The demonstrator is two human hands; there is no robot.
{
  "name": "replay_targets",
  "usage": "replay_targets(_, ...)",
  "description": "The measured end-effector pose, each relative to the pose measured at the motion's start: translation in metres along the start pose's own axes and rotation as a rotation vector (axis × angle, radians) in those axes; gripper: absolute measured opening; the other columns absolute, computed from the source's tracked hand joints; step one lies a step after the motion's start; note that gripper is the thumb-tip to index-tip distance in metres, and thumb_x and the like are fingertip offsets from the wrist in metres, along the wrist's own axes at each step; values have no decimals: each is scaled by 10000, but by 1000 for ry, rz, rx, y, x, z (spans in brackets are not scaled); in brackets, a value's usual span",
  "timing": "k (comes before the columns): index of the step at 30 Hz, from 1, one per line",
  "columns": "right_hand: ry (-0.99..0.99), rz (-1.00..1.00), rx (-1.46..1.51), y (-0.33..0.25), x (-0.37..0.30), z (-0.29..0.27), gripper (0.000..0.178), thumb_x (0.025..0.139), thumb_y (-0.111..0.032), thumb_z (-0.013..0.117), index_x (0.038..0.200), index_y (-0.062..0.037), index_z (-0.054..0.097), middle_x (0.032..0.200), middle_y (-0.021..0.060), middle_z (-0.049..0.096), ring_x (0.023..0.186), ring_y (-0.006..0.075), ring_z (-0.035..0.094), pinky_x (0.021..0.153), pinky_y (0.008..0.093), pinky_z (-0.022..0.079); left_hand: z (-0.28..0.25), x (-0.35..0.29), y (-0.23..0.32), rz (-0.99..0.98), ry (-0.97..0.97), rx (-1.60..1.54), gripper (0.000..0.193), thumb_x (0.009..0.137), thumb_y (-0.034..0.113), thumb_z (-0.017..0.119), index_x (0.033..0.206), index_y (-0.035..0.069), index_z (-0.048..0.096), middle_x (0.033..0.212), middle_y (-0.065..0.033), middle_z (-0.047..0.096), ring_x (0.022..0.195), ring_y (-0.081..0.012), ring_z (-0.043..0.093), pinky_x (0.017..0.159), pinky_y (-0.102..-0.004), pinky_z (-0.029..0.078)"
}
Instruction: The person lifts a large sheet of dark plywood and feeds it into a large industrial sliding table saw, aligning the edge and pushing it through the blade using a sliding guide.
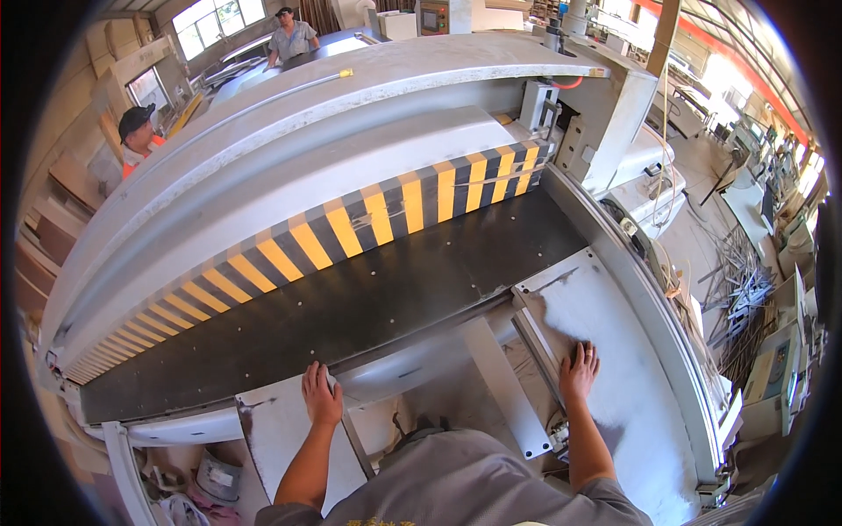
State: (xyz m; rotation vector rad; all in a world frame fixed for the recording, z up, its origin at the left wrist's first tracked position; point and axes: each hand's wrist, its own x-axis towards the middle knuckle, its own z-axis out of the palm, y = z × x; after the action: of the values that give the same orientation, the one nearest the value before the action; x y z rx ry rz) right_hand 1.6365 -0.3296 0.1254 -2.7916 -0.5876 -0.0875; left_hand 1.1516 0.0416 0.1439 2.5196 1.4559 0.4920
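My left hand (322, 394) is at the front edge of the machine's dark flat bed (395, 289), above the left metal support plate (281, 430). Its fingers curl over a small pale thing (331, 380) that is mostly covered, so its kind does not show. Farther right, my right hand (579, 373) lies with fingers apart on the wide right support plate (631, 377), close to its inner edge. That plate's surface looks worn and pale. Beyond the bed runs a long beam striped yellow and black (377, 215).
Between the two plates is a gap crossed by a grey metal bar (504, 386). A raised side rail (649, 316) bounds the right. Two people stand beyond the machine, one in a dark cap (137, 124), one in a grey shirt (292, 39). Metal strips (745, 285) lie heaped on the right-hand floor.
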Motion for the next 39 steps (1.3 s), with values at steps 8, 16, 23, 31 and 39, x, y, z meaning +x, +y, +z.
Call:
replay_targets(8, 15, -18, -57, 5, 0, 6, 565, 1011, -298, 571, 1510, -53, 476, 1627, 184, 399, 1532, 368, 322, 1278, 510, 190, 25, 52, 6, 72, 32, -135, 532, 936, 214, 689, 1422, 53, 543, 1555, -153, 459, 1470, -386, 386, 1244, -536, 285)
replay_targets(16, 42, -31, -68, 7, -1, 24, 559, 997, -262, 578, 1505, -48, 482, 1610, 183, 418, 1520, 370, 338, 1275, 500, 208, 89, 177, 49, 303, -16, -35, 502, 999, 286, 625, 1435, 55, 532, 1566, -167, 452, 1466, -380, 398, 1251, -533, 287)
replay_targets(23, 54, -61, -82, 7, 3, 31, 571, 995, -289, 559, 1501, -40, 471, 1596, 202, 418, 1512, 398, 340, 1269, 523, 220, 144, 268, 75, 425, 6, -80, 472, 1028, 268, 596, 1433, 35, 535, 1553, -198, 467, 1456, -397, 414, 1240, -517, 314)
replay_targets(31, 56, -18, -110, 13, 11, 33, 560, 971, -259, 605, 1481, -52, 503, 1597, 187, 429, 1519, 376, 338, 1275, 511, 217, 188, 343, 108, 421, 57, 87, 551, 1042, 322, 575, 1496, 21, 492, 1584, -206, 447, 1480, -410, 391, 1256, -513, 277)
replay_targets(39, 57, -58, -92, 11, 10, 54, 567, 965, -270, 624, 1479, -57, 516, 1611, 155, 426, 1523, 356, 340, 1279, 497, 217, 215, 344, 79, 235, 198, 344, 618, 1064, 437, 510, 1535, 40, 459, 1584, -191, 455, 1493, -347, 394, 1252, -528, 265)
